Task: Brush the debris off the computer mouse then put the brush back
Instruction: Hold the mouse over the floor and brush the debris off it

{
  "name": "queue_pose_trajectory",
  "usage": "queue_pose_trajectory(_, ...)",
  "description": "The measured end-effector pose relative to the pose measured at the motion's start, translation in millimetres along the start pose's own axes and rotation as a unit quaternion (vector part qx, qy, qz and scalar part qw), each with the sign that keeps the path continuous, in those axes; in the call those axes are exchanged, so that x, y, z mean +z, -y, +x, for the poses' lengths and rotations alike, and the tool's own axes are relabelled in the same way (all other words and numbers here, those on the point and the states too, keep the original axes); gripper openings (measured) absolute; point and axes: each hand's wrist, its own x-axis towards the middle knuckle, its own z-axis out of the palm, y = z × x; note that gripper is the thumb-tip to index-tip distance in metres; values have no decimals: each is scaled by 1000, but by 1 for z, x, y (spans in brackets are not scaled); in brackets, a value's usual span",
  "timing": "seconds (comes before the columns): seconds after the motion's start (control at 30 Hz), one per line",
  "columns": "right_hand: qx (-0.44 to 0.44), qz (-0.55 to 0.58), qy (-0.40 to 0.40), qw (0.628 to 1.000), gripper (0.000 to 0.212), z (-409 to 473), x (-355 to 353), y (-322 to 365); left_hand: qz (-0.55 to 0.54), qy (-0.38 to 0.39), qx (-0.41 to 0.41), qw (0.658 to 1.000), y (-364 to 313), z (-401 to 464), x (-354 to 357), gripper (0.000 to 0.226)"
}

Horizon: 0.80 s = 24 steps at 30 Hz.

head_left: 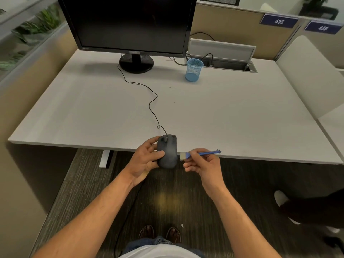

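From the head camera, I'd call this the brushing step, right in the middle of it. I've got the computer mouse (167, 151) lifted off the desk (223, 112), held out over its front edge, cable (152, 101) trailing back toward the monitor (130, 25). My left hand (147, 161) grips the mouse from its left side, thumb curled over the top, fingers wrapped underneath. My right hand (202, 164) pinches the blue brush (197, 154) by its handle between thumb and fingertips, other fingers loosely curled below. The pale bristles point left, just beside the mouse's right flank; touching or not, I can't quite tell.

Next move, as I judge it: sweep the bristles across the shell and around the wheel, keeping the left grip steady so the mouse doesn't twist. Whether any debris is left on it, I can't make out. Once it's clean, I reckon the brush goes back in the blue mesh cup (193, 70), standing well away near the monitor stand.
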Motion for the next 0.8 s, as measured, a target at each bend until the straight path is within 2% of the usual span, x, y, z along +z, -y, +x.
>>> queue_pose_trajectory(0.13, -1, -5, -53, 999, 17, 21, 0, 14, 13, 45, -10, 999, 0, -4, 3, 79)
queue_pose_trajectory(0.2, -5, -10, -57, 998, 17, 29, 4, 19, 18, 59, -15, 998, -1, -6, 4, 84)
queue_pose_trajectory(0.3, -8, -31, -43, 999, 17, 32, 10, 19, 22, 62, -12, 998, -1, -9, 4, 78)
queue_pose_trajectory(0.43, 6, -32, -4, 999, 17, 24, 13, 13, 17, 50, -6, 999, -1, -10, 0, 75)
queue_pose_trajectory(0.57, 17, -28, 86, 996, 26, 11, 7, 10, 22, 44, -4, 999, 0, -10, -4, 73)
queue_pose_trajectory(0.67, 31, -71, 140, 987, 25, 3, -2, 11, 40, 38, -2, 998, 1, -10, -5, 69)
queue_pose_trajectory(0.8, 29, -135, 165, 977, 26, 0, -9, 20, 67, 26, -7, 997, 0, -10, -2, 75)
